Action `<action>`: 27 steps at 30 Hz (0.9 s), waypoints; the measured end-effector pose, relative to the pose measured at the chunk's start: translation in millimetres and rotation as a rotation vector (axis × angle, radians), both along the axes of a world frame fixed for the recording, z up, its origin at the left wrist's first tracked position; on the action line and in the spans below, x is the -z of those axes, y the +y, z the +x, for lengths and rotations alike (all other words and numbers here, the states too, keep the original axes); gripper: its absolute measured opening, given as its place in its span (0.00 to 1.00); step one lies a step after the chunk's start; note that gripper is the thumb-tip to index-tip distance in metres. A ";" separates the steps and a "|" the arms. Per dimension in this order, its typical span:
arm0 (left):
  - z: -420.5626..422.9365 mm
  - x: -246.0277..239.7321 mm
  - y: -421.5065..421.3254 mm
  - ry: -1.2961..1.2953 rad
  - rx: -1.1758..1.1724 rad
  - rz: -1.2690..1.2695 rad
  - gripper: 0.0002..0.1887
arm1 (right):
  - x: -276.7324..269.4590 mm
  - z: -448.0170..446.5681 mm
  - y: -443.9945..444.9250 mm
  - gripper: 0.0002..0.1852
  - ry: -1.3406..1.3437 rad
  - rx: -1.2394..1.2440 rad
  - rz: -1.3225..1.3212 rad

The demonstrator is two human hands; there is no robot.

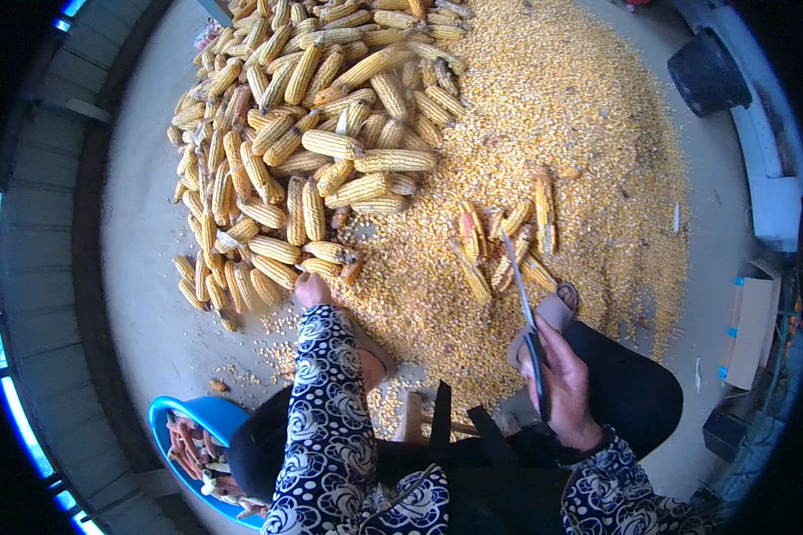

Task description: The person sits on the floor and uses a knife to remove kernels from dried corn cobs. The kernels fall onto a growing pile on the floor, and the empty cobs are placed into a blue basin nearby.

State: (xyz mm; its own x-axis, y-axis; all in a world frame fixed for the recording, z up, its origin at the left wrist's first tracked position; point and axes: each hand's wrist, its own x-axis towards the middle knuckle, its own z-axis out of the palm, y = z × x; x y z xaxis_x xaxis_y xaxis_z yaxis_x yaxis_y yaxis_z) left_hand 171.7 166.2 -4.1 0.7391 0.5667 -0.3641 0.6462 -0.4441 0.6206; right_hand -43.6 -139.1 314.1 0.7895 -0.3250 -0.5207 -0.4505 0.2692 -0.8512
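At the near edge of a heap of unshelled corn ears (368, 114), my left hand (312, 291) touches the end of a yellow corn ear (320, 267). Its fingertips are partly hidden, so I cannot tell whether they grip the ear. My right hand (565, 388) is closed around the dark handle of a long, slim, pointed metal tool (520, 284); its exact kind is unclear. The tip points away from me, over a small group of partly shelled corn cobs (512, 257). These lie on a wide spread of loose corn kernels (562, 114).
To my left stands a blue plastic basin (224, 418) holding bare reddish and pale cobs (191, 448). A black bucket (708, 72) is at the far right, with a cardboard box (749, 328) nearer. My sandalled feet (555, 311) rest among the kernels on the concrete floor (140, 221).
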 end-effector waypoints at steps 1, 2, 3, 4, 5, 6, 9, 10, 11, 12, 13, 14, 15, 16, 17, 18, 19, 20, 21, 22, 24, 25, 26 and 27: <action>12.3 -1.4 17.3 0.079 0.137 0.111 0.18 | 1.8 0.5 -0.7 0.28 -0.003 0.028 0.025; 23.8 -3.0 31.7 0.081 0.174 0.134 0.18 | 3.6 2.1 -1.3 0.29 0.049 0.023 0.000; 34.7 -5.0 43.1 0.126 0.079 0.092 0.19 | 6.9 2.7 -1.7 0.29 0.100 0.025 -0.023; 42.7 -5.4 46.4 0.036 0.065 0.147 0.19 | 9.9 3.9 -2.0 0.29 0.075 0.025 -0.023; 51.9 -7.2 49.3 -0.056 0.057 0.201 0.20 | 13.0 5.4 -2.5 0.29 0.088 0.026 -0.035; 60.8 -11.7 54.1 -0.015 0.085 0.105 0.19 | 16.3 7.3 -2.9 0.29 0.097 0.024 -0.042; 75.2 -18.6 48.1 0.040 0.111 0.224 0.18 | 22.8 16.0 -5.7 0.28 0.164 -0.034 -0.086; 78.4 -19.7 44.9 0.085 0.165 0.249 0.18 | 25.2 19.3 -5.8 0.28 0.181 -0.037 -0.078; 81.6 -18.6 41.5 0.133 0.237 0.283 0.19 | 26.9 22.7 -5.5 0.28 0.181 -0.020 -0.047; 84.0 -16.1 40.9 0.182 0.325 0.326 0.19 | 29.5 26.1 -5.5 0.27 0.199 -0.024 -0.043; 87.5 -12.3 43.2 0.243 0.480 0.420 0.20 | 31.8 28.6 -4.8 0.27 0.218 -0.014 -0.004; 90.6 -5.6 46.2 0.294 0.495 0.394 0.21 | 34.5 31.3 -4.3 0.27 0.240 -0.053 -0.071; 95.8 2.0 51.9 0.341 0.500 0.360 0.21 | 36.9 33.1 -4.4 0.27 0.230 -0.072 -0.052; 101.1 13.9 57.4 0.357 0.198 0.149 0.23 | 40.0 34.8 -2.6 0.27 0.212 -0.089 -0.081; 102.5 26.4 62.7 0.349 -0.100 -0.068 0.26 | 43.0 36.1 -1.3 0.27 0.189 -0.086 -0.074; 100.5 36.8 68.3 0.284 -0.121 -0.049 0.29 | 44.9 36.5 -0.1 0.27 0.161 -0.076 -0.042; 103.2 44.6 71.9 0.292 -0.013 -0.049 0.28 | 46.1 36.1 1.3 0.27 0.163 -0.107 -0.083; 103.6 48.3 72.6 0.314 0.224 -0.036 0.27 | 46.7 35.6 2.1 0.27 0.157 -0.129 -0.103; 97.9 49.3 69.4 0.286 0.088 -0.194 0.25 | 46.5 34.1 2.4 0.27 0.156 -0.130 -0.112; 91.2 45.9 62.2 0.186 -0.159 -0.381 0.22 | 45.9 32.3 4.6 0.27 0.149 -0.088 -0.052; 71.6 25.1 37.8 0.011 -0.524 -0.656 0.18 | 42.2 26.4 7.0 0.27 0.107 -0.102 -0.053; 62.1 8.6 26.2 -0.065 -0.542 -0.720 0.16 | 39.9 22.7 7.8 0.27 0.078 -0.095 -0.022; 55.1 -7.5 12.2 -0.081 -0.377 -0.585 0.14 | 38.3 19.2 9.7 0.27 0.080 -0.088 -0.009; 48.8 -23.6 -2.2 -0.272 -0.370 -0.713 0.13 | 37.2 15.8 11.7 0.28 0.022 -0.128 -0.081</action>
State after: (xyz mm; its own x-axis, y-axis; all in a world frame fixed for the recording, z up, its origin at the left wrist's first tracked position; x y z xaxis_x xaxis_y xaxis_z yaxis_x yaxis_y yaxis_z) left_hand 220.5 164.0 19.4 0.6650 0.4915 -0.5623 0.4601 0.3234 0.8268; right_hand -27.8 -127.4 277.0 0.8158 -0.2642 -0.5144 -0.4954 0.1396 -0.8574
